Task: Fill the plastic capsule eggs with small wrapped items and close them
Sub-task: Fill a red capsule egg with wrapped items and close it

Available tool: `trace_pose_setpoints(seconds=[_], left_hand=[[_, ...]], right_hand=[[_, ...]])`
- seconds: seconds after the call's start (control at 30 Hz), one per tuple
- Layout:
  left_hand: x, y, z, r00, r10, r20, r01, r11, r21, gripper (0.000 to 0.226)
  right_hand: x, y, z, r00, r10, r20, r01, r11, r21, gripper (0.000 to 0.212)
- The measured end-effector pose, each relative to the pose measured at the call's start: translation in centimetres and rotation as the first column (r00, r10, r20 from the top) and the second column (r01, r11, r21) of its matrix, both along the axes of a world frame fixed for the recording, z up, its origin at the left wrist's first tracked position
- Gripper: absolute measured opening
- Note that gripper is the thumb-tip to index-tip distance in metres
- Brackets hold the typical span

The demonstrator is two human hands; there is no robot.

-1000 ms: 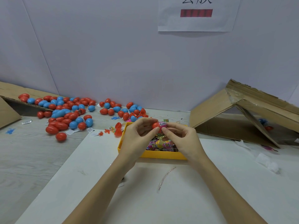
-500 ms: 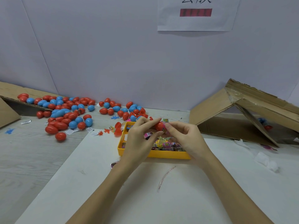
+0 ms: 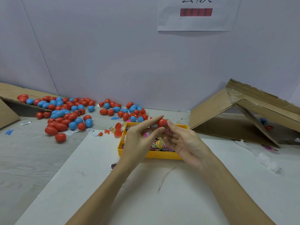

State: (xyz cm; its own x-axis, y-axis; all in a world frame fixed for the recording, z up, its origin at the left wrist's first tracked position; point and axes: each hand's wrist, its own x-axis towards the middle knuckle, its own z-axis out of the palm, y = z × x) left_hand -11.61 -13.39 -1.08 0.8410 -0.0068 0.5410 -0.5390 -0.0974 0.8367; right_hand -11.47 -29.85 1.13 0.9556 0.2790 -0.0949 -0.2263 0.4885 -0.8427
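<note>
Left hand [image 3: 138,140] is pinching a red egg half [image 3: 162,122] between fingertips and thumb, holding it up over the far edge of the yellow tray [image 3: 155,155]. Right hand [image 3: 183,143] is pinching a pink wrapped item [image 3: 167,128] against the egg half's right side, thumb on top; the item is touching the half, can't tell whether it's sitting inside. Both hands are meeting above the tray, other fingers loosely curled.

Tray is sitting on a white sheet [image 3: 162,200] and holding more wrapped items [image 3: 159,143], bright pink and yellow. An open red egg [image 3: 118,129] is lying just left of the tray, beside small orange toy figures [image 3: 103,132]. A pile of red and blue eggs [image 3: 68,114] is spreading across the grey table [image 3: 29,153] at far left, spilling out of a tipped cardboard box [image 3: 8,101]. Another cardboard box [image 3: 240,114] is lying on its side at right, a couple of eggs showing inside. A thin plastic strip [image 3: 165,177] is lying on the sheet between the forearms. A paper sign [image 3: 198,15] is hanging on the wall.
</note>
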Motion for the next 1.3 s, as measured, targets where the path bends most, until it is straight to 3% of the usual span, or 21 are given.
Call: trace_pose_setpoints(seconds=[0.43,0.8,1.0,1.07,1.13,1.2,1.3], left_hand=[[0.1,0.8,0.3,0.999,0.001,0.040,-0.003,0.999,0.044,0.039],[-0.1,1.0,0.8,0.996,-0.002,0.092,-0.006,0.996,0.085,0.039],[0.0,1.1,0.7,0.955,0.092,0.282,-0.160,0.960,0.230,0.039],[0.0,0.9,0.7,0.910,0.148,0.388,-0.284,0.903,0.321,0.038],[-0.1,0.6,0.4,0.889,0.167,0.426,-0.342,0.860,0.379,0.033],[-0.1,0.4,0.3,0.902,0.143,0.408,-0.316,0.863,0.395,0.030],[-0.2,0.1,0.4,0.941,0.082,0.329,-0.218,0.888,0.404,0.037]], right_hand=[[-0.2,0.3,-0.2,1.000,0.004,-0.031,-0.003,1.000,0.008,0.030],[-0.7,1.0,0.0,0.998,-0.022,-0.061,0.024,0.999,0.043,0.019],[-0.9,1.5,-0.2,0.998,-0.035,-0.045,0.039,0.996,0.086,0.029],[-0.9,1.7,-0.3,0.998,-0.067,0.014,0.066,0.997,0.031,0.032],[-1.1,1.9,-0.5,0.981,-0.137,0.137,0.160,0.972,-0.173,0.033],[-1.3,2.0,-0.7,0.952,-0.187,0.241,0.265,0.899,-0.349,0.031],[-1.5,1.8,-0.9,0.949,-0.202,0.243,0.287,0.871,-0.399,0.028]])
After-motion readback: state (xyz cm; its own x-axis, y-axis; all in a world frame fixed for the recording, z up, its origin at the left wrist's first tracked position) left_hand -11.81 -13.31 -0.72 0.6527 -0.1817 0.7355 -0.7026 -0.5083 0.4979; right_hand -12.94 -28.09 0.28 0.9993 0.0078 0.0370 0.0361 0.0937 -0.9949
